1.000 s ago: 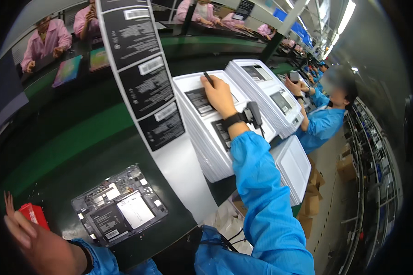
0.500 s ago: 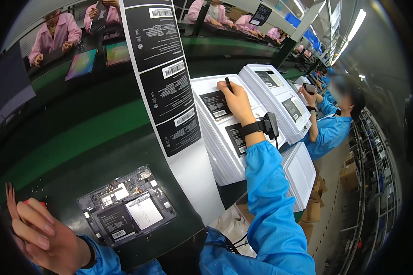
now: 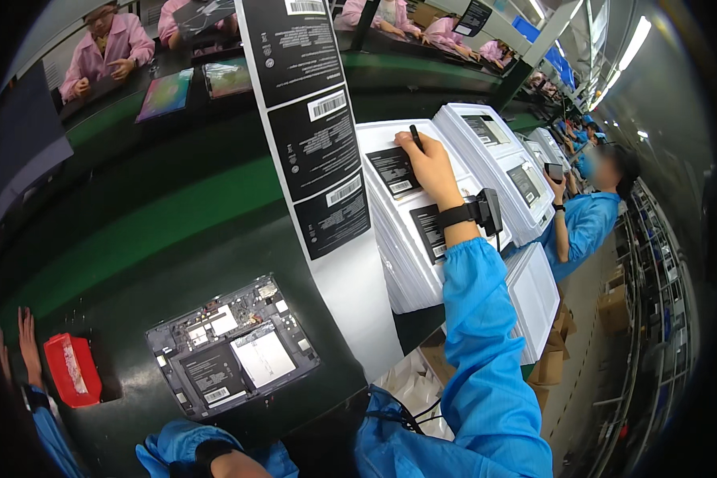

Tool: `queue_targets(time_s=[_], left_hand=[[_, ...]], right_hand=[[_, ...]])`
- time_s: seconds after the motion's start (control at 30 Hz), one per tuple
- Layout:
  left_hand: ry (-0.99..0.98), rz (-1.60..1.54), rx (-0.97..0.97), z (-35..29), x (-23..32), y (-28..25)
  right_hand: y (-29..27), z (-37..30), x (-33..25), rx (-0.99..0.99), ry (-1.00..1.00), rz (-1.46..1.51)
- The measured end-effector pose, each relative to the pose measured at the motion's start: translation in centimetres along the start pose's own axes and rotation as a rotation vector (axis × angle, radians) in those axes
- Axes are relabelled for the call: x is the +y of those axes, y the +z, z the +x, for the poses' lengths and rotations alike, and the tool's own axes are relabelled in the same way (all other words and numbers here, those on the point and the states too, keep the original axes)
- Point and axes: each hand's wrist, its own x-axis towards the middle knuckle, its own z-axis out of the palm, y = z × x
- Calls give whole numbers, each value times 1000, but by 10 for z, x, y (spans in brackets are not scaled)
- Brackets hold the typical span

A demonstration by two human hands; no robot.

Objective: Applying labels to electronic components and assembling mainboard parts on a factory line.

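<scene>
My right hand, a dark band and black device at its wrist, reaches over a white tray. Its fingers close on a slim black stick, perhaps a pen. Beneath the fingers lies a black-labelled battery; whether they touch it is unclear. A second battery sits nearer me in that tray. At the lower edge, only the wrist part of my left hand shows; its fingers are out of sight. An opened tablet, with a black battery part and a silver part inside, lies on the dark bench.
A strip of black labels hangs in front of the bench. Right of it stand stacked white trays. A red container and another person's hand are at far left. A co-worker in blue stands at right.
My left hand has dropped from beside the tablet to the lower edge, uncovering the red container. The whole view has shifted slightly. My right hand stays over the tray with the black stick.
</scene>
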Motion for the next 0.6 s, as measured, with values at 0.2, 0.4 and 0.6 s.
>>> queue_targets(time_s=[0.2,0.4,0.6], left_hand=[[110,30,99,-15,-10,3],[-232,-1116,110,5,12,-12],[49,-272,71,-16,-4,4]], right_hand=[[2,1,1,-9,-5,-24],[8,0,-8,-23,4,-9],[-3,-1,7,-19,9,-18]])
